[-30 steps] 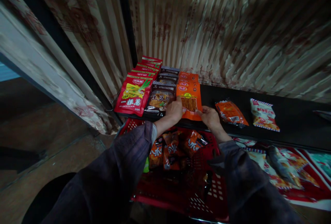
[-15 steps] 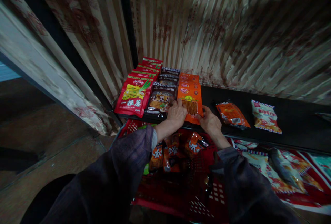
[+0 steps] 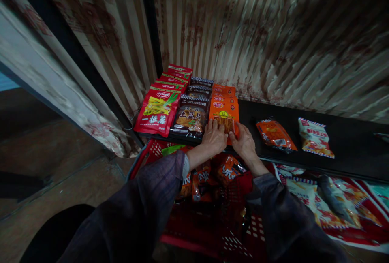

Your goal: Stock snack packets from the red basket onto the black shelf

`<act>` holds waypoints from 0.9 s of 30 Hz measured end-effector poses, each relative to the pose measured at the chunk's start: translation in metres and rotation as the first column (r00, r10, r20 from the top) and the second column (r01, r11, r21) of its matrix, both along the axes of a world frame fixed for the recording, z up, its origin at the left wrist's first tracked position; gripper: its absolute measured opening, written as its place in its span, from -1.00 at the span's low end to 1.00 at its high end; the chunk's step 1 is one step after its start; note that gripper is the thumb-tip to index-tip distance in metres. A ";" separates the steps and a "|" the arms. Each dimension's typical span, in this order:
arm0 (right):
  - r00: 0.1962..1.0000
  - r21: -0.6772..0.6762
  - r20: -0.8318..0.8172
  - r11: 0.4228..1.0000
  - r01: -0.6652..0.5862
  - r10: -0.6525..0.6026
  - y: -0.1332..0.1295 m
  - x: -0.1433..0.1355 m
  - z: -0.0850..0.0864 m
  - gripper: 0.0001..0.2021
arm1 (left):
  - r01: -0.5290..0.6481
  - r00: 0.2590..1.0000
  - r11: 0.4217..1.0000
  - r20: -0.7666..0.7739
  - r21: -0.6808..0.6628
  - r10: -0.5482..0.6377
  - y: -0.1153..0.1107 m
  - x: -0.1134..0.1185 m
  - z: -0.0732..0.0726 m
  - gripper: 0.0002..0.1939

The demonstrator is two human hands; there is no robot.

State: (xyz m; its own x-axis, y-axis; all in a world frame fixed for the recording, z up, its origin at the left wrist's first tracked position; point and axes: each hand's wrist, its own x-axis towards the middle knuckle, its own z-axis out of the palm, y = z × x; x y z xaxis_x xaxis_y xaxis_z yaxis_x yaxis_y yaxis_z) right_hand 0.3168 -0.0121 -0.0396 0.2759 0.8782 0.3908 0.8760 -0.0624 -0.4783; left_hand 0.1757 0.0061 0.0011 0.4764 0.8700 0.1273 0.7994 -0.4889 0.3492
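Three rows of overlapping snack packets lie on the black shelf: red packets [image 3: 156,111], dark potato-chip packets [image 3: 191,118] and orange packets [image 3: 224,107]. My left hand [image 3: 214,138] rests with its fingers flat over the lower front of the nearest orange packet. At that packet's lower right edge is my right hand [image 3: 244,143], thumb on the front and fingers stretched along the side. Both hands touch the packet without a grip around it. Its bottom is partly covered by them.
Below the shelf, a red basket [image 3: 182,238] holds several orange snack bags [image 3: 229,169]. On the shelf [image 3: 358,145] to the right lie another orange bag [image 3: 275,134] and a white bag [image 3: 316,137]. More bags fill a container at lower right. A striped curtain [image 3: 206,24] hangs behind.
My left hand has slid right, off the dark packet's edge and onto the orange packet's front. My right hand has shifted slightly up and left against the packet's side.
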 end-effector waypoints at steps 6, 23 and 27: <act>1.000 0.022 -0.025 1.000 0.002 -0.002 0.001 0.001 0.003 -0.43 | 0.001 1.000 1.000 0.025 0.008 -0.001 0.002 0.000 0.001 -0.54; 0.985 -0.026 -0.169 0.999 0.028 -0.032 0.017 0.010 0.011 -0.28 | -0.012 0.999 1.000 0.043 0.007 0.012 0.016 0.006 -0.001 -0.43; 0.982 -0.008 -0.186 1.000 0.024 -0.026 0.018 0.012 0.010 -0.33 | -0.027 0.999 1.000 0.042 -0.004 0.027 0.015 0.005 0.000 -0.44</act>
State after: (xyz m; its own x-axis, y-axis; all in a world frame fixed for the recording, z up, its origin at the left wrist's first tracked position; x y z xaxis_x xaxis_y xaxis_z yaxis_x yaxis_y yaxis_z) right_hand 0.3285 0.0061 -0.0301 0.3652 0.8723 0.3250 0.7696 -0.0865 -0.6326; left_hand 0.1808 0.0212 0.0012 0.4469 0.8829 0.1441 0.7968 -0.4661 0.3846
